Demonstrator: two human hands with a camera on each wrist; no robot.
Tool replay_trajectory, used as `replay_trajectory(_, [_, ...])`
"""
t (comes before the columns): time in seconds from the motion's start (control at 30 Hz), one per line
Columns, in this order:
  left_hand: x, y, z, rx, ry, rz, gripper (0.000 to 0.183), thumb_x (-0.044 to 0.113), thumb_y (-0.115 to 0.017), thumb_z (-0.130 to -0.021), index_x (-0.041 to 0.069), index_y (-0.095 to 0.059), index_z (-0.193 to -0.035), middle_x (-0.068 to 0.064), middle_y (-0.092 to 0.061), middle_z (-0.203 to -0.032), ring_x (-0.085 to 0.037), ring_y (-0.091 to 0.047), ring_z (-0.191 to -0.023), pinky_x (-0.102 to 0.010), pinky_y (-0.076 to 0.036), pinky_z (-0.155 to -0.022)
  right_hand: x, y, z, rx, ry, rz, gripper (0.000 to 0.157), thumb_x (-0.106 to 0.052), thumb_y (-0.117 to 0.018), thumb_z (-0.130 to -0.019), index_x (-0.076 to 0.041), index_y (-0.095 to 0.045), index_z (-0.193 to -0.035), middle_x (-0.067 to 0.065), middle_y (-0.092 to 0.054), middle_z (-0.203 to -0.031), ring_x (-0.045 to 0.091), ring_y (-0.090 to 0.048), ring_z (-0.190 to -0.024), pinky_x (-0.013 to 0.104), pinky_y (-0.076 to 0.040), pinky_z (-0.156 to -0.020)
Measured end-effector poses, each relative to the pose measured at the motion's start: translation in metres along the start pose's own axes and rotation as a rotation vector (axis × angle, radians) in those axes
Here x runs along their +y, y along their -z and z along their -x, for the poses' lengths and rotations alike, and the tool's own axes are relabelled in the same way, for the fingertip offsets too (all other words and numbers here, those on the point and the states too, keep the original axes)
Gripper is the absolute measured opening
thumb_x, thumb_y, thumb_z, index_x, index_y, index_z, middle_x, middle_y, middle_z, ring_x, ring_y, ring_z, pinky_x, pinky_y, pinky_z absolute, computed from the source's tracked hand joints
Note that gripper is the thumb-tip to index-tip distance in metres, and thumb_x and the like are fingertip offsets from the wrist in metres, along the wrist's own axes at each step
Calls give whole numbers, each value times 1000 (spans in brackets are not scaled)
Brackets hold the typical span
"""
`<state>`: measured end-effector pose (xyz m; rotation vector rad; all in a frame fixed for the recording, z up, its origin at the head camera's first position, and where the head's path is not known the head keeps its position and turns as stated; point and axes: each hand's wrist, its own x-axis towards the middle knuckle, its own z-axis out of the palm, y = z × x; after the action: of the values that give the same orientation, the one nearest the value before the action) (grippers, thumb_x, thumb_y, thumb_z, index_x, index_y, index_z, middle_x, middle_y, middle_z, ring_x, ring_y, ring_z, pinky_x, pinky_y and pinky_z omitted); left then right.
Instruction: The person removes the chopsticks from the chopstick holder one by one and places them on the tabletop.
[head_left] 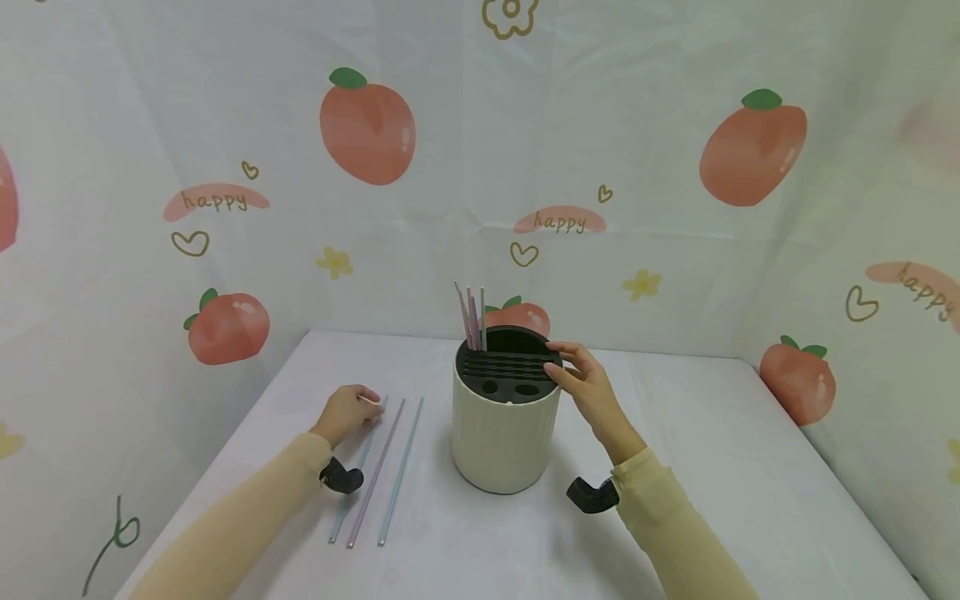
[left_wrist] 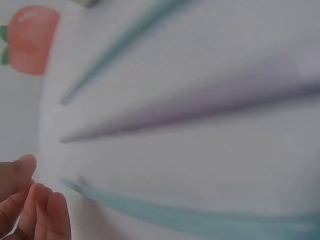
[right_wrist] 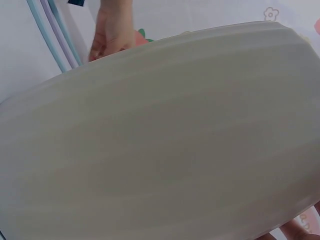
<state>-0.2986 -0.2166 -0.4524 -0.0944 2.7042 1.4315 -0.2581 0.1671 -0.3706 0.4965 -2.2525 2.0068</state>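
Note:
My left hand (head_left: 348, 412) is over the far end of the leftmost blue chopstick (head_left: 344, 518), its fingers loosely bent. In the left wrist view its fingertips (left_wrist: 56, 212) are close to that blue chopstick (left_wrist: 150, 212), with nothing seen between them; contact cannot be told. To the right lie a purple chopstick (head_left: 375, 475) and another blue chopstick (head_left: 401, 471). My right hand (head_left: 592, 392) touches the right rim of a cream ribbed utensil holder (head_left: 502, 446), thumb and fingers spread over its black slotted top (head_left: 517, 389). The holder's wall fills most of the right wrist view.
Several chopsticks (head_left: 472, 321) stand in the back left of the holder. A white cloth (head_left: 712, 483) covers the table. Behind it hangs a white backdrop (head_left: 450, 150) printed with fruit, hearts and words.

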Motion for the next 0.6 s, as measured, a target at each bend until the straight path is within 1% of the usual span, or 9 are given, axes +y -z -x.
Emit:
replay_trajectory(0.07, [13,4,-1,14,-51,66,28,12,-62,-88,-5,-58,-109,-14,-62,-94,-27,-62,-84,-30,-53,-73,0,0,0,0,-2,1,39,-16,-58,-92,-3,-47,-127,17,-47,-123,17,-55,-105,39,-41,-97])
replay_trajectory(0.17, [41,11,-2,42,-155,204,30,12,-59,-91,-7,-55,-114,-19,-59,-101,-32,-60,-94,-27,-53,-77,-1,0,0,6,-7,8,40,-16,-59,-91,-4,-47,-127,16,-46,-123,20,-54,-107,42,-40,-97])
replay_trajectory(0.2, [52,13,-2,51,-197,250,30,12,-59,-91,-7,-55,-114,-20,-58,-103,-31,-60,-95,-26,-53,-78,-1,-1,0,9,-9,9,40,-16,-59,-91,-4,-47,-127,16,-46,-123,20,-53,-107,42,-40,-97])
replay_trajectory(0.27, [75,16,-1,70,-269,325,30,13,-59,-91,-6,-55,-114,-20,-57,-105,-26,-60,-92,-24,-52,-78,-1,-1,0,15,-12,11,40,-16,-60,-91,-4,-47,-127,16,-46,-123,20,-53,-108,42,-40,-97])
replay_trajectory(0.37, [107,18,3,76,-364,426,31,14,-60,-90,-6,-55,-113,-16,-57,-103,-18,-61,-87,-23,-52,-78,-1,-1,-1,16,-15,10,39,-16,-59,-91,-4,-47,-126,16,-46,-123,18,-53,-107,40,-41,-97])
replay_trajectory(0.4, [116,17,5,72,-395,453,32,14,-61,-90,-7,-54,-113,-14,-57,-102,-16,-61,-85,-23,-52,-78,-1,-1,-1,15,-14,9,39,-16,-59,-91,-3,-47,-126,16,-46,-123,18,-53,-107,40,-41,-97])
replay_trajectory(0.47, [134,15,8,61,-444,485,33,15,-61,-90,-7,-54,-113,-9,-58,-98,-15,-62,-84,-23,-52,-78,-1,-1,0,12,-13,11,39,-15,-59,-91,-3,-47,-127,16,-46,-124,16,-53,-106,38,-42,-96])
replay_trajectory(0.53, [148,10,9,42,-481,506,33,14,-62,-89,-8,-54,-113,-8,-59,-96,-17,-62,-84,-24,-52,-78,-1,-1,0,10,-12,12,39,-15,-59,-92,-3,-47,-127,16,-46,-124,15,-54,-106,36,-42,-95])
replay_trajectory(0.6, [159,5,11,18,-504,515,32,12,-62,-89,-8,-54,-113,-10,-59,-98,-19,-62,-87,-24,-52,-79,-2,-1,0,8,-11,13,39,-16,-59,-92,-4,-47,-127,16,-46,-124,14,-54,-106,34,-43,-94])
